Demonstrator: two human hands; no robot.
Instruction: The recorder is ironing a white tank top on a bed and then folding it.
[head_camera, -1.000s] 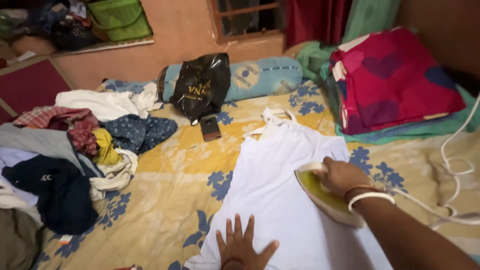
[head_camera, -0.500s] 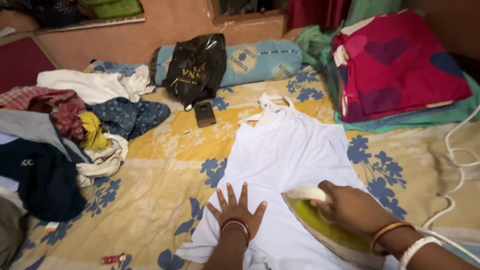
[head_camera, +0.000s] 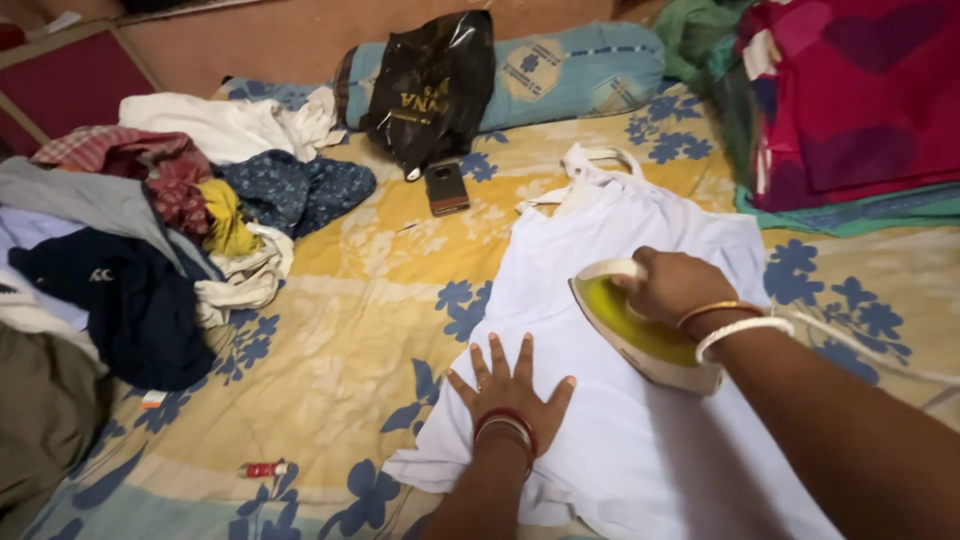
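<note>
A white sleeveless top (head_camera: 620, 230) lies flat on a yellow bedsheet with blue flowers (head_camera: 350, 300). My right hand (head_camera: 675, 285) grips the handle of a yellow-green and white electric iron (head_camera: 630, 330) that rests on the middle of the top. My left hand (head_camera: 510, 390) lies flat with fingers spread on the top's lower left edge, pressing the cloth down. Bangles ring both wrists.
A heap of mixed clothes (head_camera: 130, 240) covers the left side. A black plastic bag (head_camera: 430, 85) leans on a blue bolster (head_camera: 560, 70), with a phone (head_camera: 446, 187) below it. Folded red and green fabric (head_camera: 850, 100) sits at the right. A small red tube (head_camera: 265, 468) lies near the front.
The iron slid toward me down the top, then back up to its middle. My left hand stays flat on the lower edge. The view shifted rightward and downward.
</note>
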